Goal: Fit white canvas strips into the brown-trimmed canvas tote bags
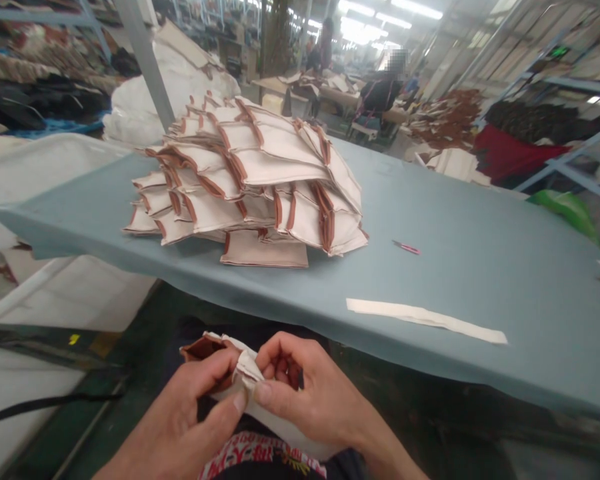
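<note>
Low in the head view, over my lap, both hands grip a sewn fabric pouch (pixel 249 365), off-white outside with a brown inner side. My left hand (pixel 190 407) pinches it between thumb and fingers from the left. Close beside, my right hand (pixel 300 380) pinches a folded corner of the same pouch, its thumb and fingertips pressed on the off-white cloth. The lower part of the pouch is partly hidden behind the hands. On the table ahead stands a large heap of similar off-white pouches (pixel 280 163) with brown edges.
A blue-green covered table (pixel 455 267) spans the view. On it lie a pair of small pink-handled thread snips (pixel 407 247) and a long off-white fabric strip (pixel 425 316). White bins (pixel 65 150) stand at left. People (pixel 380 93) sit at tables farther back, among stacked materials.
</note>
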Demonstrator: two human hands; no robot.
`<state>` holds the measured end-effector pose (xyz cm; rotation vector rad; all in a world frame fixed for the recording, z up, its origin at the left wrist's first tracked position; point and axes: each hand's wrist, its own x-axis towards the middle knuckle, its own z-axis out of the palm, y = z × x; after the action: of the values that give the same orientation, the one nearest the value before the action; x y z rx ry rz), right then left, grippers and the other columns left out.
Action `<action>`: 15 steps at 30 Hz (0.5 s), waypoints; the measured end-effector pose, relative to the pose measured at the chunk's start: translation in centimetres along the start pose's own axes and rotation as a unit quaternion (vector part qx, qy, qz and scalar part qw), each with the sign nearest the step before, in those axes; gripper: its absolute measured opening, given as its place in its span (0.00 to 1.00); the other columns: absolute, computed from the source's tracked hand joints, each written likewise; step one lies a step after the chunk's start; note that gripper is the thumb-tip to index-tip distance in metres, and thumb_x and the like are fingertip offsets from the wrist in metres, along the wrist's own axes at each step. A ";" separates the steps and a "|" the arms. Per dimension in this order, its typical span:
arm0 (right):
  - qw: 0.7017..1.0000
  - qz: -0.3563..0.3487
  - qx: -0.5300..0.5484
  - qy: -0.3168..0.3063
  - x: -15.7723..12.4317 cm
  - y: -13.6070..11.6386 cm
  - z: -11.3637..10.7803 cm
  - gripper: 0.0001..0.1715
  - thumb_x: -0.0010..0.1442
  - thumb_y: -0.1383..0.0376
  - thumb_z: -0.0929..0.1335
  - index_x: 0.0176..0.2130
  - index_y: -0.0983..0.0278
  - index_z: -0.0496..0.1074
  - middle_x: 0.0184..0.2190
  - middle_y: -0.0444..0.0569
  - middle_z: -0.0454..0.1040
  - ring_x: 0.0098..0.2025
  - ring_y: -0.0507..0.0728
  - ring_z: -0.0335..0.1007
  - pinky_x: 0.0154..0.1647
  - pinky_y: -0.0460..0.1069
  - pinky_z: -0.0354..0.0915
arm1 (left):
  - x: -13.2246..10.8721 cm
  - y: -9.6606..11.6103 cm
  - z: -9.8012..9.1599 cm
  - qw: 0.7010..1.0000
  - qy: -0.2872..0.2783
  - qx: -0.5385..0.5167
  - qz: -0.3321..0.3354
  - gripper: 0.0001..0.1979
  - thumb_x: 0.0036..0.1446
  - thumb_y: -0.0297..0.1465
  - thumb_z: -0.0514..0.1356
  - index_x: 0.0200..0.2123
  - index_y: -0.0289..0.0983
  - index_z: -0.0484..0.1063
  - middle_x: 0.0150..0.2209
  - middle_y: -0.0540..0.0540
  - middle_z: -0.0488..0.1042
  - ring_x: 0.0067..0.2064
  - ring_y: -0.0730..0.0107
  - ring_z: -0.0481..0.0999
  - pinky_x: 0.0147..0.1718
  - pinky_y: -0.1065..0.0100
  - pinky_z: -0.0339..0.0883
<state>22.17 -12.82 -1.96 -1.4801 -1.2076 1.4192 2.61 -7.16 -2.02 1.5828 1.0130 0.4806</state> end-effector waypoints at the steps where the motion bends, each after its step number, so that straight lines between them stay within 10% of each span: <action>1: 1.000 0.013 0.014 -0.009 0.0 0.0 0.0 0.11 0.57 0.62 0.76 0.38 0.63 0.75 0.29 0.39 0.71 0.29 0.50 0.61 0.30 0.46 0.57 | -0.2 0.3 0.0 1.000 0.003 0.008 0.001 0.12 0.58 0.42 0.62 0.29 0.42 0.79 0.29 0.51 0.80 0.36 0.60 0.79 0.35 0.70 0.71; 15: 0.976 0.069 0.184 -0.093 -0.7 1.7 1.2 0.35 0.48 0.41 0.82 0.34 0.61 0.67 0.25 0.36 0.64 0.26 0.48 0.53 0.28 0.46 0.50 | -0.9 -1.2 -0.9 0.988 -0.111 0.054 0.091 0.15 0.71 0.37 0.56 0.33 0.40 0.78 0.30 0.49 0.80 0.34 0.63 0.79 0.35 0.71 0.72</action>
<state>21.25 -14.10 -3.46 -1.2106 -0.8975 1.7980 1.00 -7.39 -2.73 1.7923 0.7395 0.3666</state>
